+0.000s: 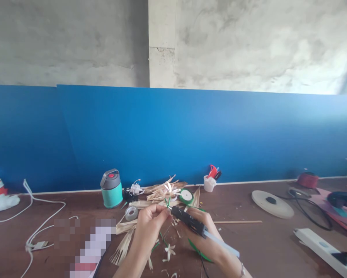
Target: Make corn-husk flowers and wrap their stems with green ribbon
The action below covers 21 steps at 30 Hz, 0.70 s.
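Note:
My left hand (150, 224) pinches the green stem of a small pale flower (171, 190) whose thin petals stand upright above the fingertips. In my right hand (206, 241) is a black glue gun (187, 221), with a whitish glue stick (222, 244) jutting from its back end. The gun's metal nozzle is close to the flower's stem; whether they touch I cannot tell. A second pale flower (169, 251) on a green stem lies on the table below my hands. Behind the held flower are dry husk strips (162, 192) and a green tape roll (186, 196).
A grey tape roll (131, 213) and a turquoise flask (111, 193) stand left of the husks. Behind to the right is a white cup (210, 183) of tools. A thin stick (238, 222), a round lid (272, 204) and a power strip (324, 247) lie rightward. White cables (34, 224) run along the left.

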### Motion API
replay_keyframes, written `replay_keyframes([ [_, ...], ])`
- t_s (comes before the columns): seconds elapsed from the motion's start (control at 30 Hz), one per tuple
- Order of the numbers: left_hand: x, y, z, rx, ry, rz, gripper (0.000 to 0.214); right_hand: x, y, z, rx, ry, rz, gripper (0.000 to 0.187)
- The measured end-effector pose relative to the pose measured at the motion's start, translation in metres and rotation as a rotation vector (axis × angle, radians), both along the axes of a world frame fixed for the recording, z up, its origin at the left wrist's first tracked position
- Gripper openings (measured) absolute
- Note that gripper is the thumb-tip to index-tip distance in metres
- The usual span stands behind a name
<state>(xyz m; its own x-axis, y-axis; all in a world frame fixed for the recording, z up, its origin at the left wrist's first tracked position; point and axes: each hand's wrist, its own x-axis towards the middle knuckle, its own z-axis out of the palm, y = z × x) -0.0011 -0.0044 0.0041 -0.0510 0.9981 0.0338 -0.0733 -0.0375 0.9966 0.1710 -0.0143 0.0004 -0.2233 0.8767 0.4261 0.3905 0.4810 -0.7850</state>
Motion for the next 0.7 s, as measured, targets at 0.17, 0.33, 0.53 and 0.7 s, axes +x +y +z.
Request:
replay_keyframes([
  [0.17, -0.003, -0.001, 0.001, -0.025, -0.052, -0.018, 0.016, 0.002, -0.001, -0.005, 0.008, 0.050, -0.039, 0.014],
  [0.33, 0.001, -0.003, 0.001, -0.072, -0.157, -0.114, 0.020, -0.009, 0.004, -0.011, -0.017, 0.366, -0.122, 0.019],
  [0.53, 0.008, -0.007, -0.003, -0.114, -0.268, -0.212, 0.022, -0.036, 0.010, -0.005, -0.293, 0.857, -0.071, 0.025],
  [0.7, 0.008, -0.009, -0.003, -0.112, -0.327, -0.275, 0.020, -0.039, 0.010, -0.002, -0.479, 1.038, 0.089, 0.032],
])
